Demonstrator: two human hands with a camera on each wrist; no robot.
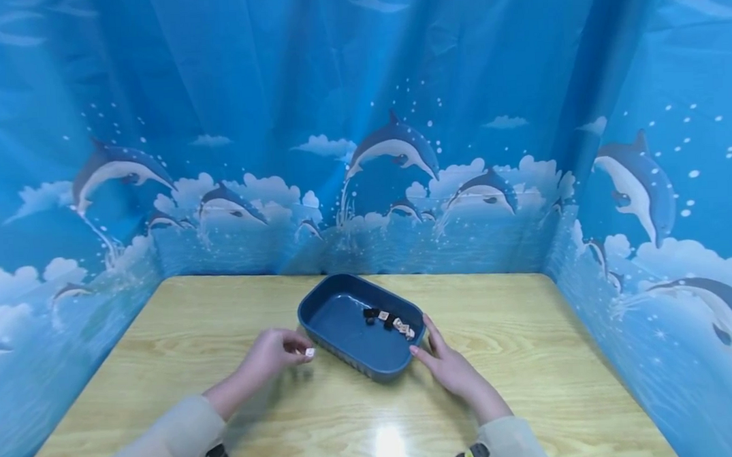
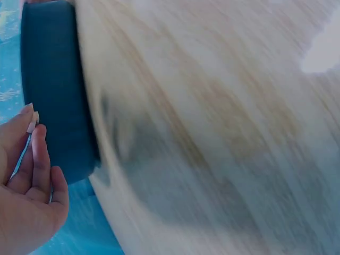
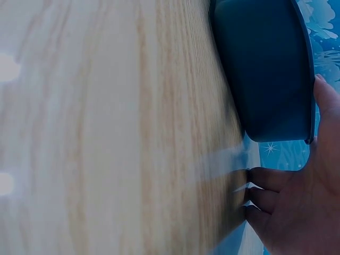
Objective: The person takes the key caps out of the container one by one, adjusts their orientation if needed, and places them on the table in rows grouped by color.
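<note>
A small white cube (image 1: pixel 310 352) is pinched between the thumb and fingertips of my left hand (image 1: pixel 273 358). That hand is raised over the table, just outside the near left side of a dark blue plastic bin (image 1: pixel 330 336). In the left wrist view the cube (image 2: pixel 33 122) shows between thumb and index fingertip, and the other fingers curl loosely. My right hand (image 1: pixel 455 371) rests at the bin's right corner with fingers spread, thumb and a finger touching the rim. The right wrist view shows its thumb (image 3: pixel 325 91) on the rim and other fingertips near the tabletop.
Several small black and white cubes (image 1: pixel 390 319) lie in a loose row along the right part of the bin floor. The bin stands on a wood-grain table (image 1: pixel 499 332). Blue dolphin-print curtains (image 1: pixel 365 208) close off the back and sides.
</note>
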